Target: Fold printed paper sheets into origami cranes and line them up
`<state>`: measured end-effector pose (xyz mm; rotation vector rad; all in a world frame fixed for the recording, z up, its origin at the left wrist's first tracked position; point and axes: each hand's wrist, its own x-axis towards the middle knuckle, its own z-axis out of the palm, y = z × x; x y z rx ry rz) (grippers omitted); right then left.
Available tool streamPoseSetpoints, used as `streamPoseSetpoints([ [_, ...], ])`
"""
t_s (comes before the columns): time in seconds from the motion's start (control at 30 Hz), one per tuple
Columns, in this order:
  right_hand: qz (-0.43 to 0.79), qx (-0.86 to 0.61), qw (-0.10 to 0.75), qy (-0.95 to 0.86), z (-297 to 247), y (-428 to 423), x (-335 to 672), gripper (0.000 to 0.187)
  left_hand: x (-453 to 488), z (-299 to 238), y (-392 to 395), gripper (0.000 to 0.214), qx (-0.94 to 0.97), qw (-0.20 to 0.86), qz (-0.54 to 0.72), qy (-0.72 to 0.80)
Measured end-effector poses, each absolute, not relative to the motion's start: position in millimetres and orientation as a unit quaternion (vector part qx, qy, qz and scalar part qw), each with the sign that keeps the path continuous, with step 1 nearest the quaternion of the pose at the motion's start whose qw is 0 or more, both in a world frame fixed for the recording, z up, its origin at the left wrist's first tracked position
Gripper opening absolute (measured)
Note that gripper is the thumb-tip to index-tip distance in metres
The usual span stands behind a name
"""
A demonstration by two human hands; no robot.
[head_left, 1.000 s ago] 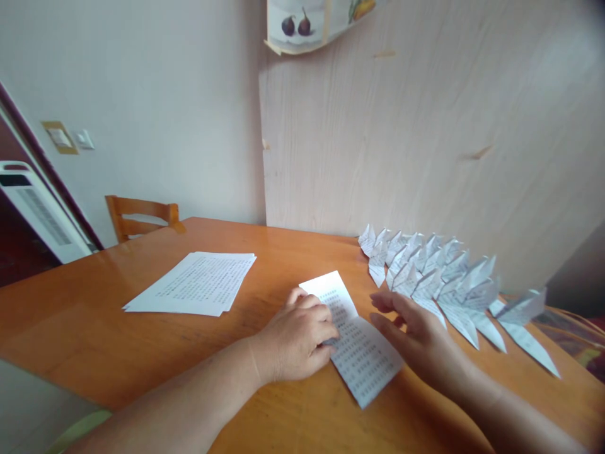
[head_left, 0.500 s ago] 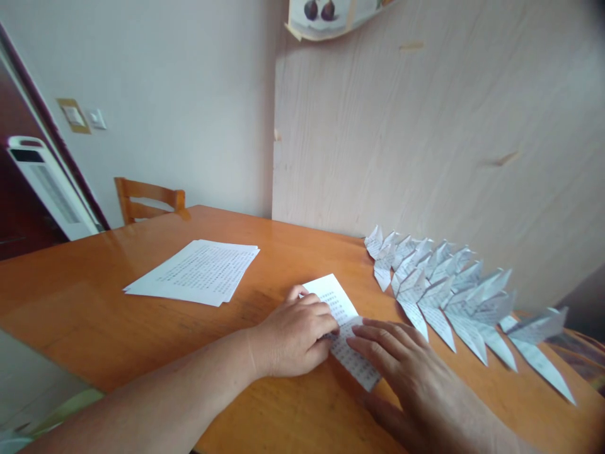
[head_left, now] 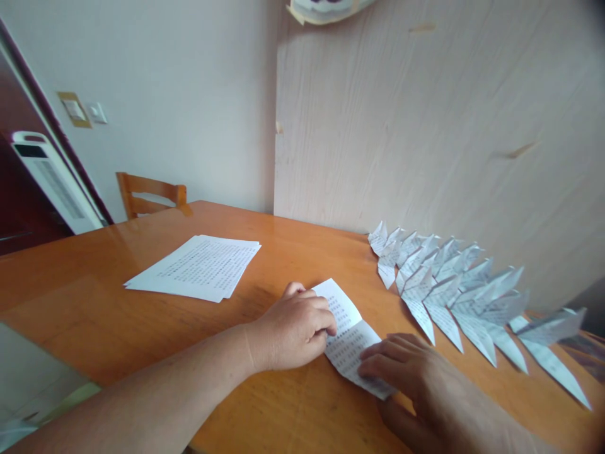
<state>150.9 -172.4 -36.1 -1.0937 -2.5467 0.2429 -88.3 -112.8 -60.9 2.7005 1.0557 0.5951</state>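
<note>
A folded strip of printed paper (head_left: 347, 328) lies on the orange wooden table (head_left: 94, 296) in front of me. My left hand (head_left: 295, 328) rests curled on its left edge, fingertips pressing the paper down. My right hand (head_left: 411, 372) lies flat on the near end of the strip, fingers stretched out over the fold. Just right of the strip, a row of several folded paper planes (head_left: 454, 284) runs along the wall side of the table.
A stack of printed sheets (head_left: 198, 268) lies at the left middle of the table. A wooden chair (head_left: 149, 192) stands behind the far corner, a white heater (head_left: 51, 183) at the far left. A pale wood panel (head_left: 425, 126) backs the table.
My right hand has come from beside the strip onto it and slid toward its near end. The left hand has stayed put on the paper.
</note>
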Motion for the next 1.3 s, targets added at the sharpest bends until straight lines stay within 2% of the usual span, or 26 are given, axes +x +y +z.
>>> streamPoseSetpoints([
  [0.33,0.225,-0.479,0.156,-0.834,-56.0,-156.3,173.3,0.019,-83.5,-63.8,-111.9,0.01,0.897,0.142,0.177,0.38],
  [0.5,0.274,-0.5,0.163,-0.805,-58.1,-144.6,172.2,0.037,-83.2,-64.8,-111.4,0.01,0.894,0.146,0.179,0.383],
  [0.63,0.294,-0.529,0.199,-0.771,-63.1,-137.5,171.8,0.041,-83.4,-66.6,-111.2,0.011,0.892,0.149,0.186,0.385],
  [0.97,0.24,-0.588,0.188,-0.75,-76.9,-127.4,169.0,0.043,-82.8,-63.5,-112.3,0.014,0.889,0.163,0.193,0.381],
  [1.13,0.222,-0.591,0.171,-0.756,-77.4,-127.4,168.5,0.04,-80.2,-65.7,-112.7,0.022,0.872,0.172,0.209,0.408],
  [1.3,0.182,-0.589,0.174,-0.768,-79.4,-128.8,168.4,0.033,-78.9,-68.8,-113.2,0.018,0.866,0.176,0.212,0.418],
])
